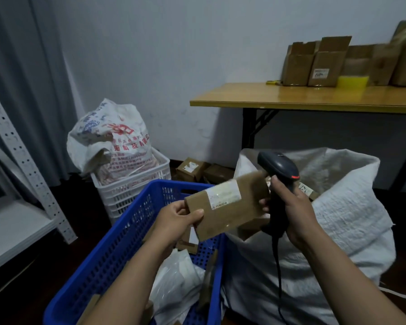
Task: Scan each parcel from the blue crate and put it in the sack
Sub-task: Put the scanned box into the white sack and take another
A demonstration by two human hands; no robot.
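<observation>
Scan under way, label up.
Sack (352, 207) gapes open on my right; the blue crate (117, 249) stands just beside it on my left, more packets (178, 277) lying inside. Over the crate's far corner I hold the brown parcel (227, 212), my left hand (176, 219) pinching its near edge, thumb on top. My right hand (293, 207) is wrapped round the handle of the scanner (279, 167), its head above the parcel's far end. Best, I judge, to tilt the label (225, 195) squarely toward the scanner's window, thumb off the barcode.
</observation>
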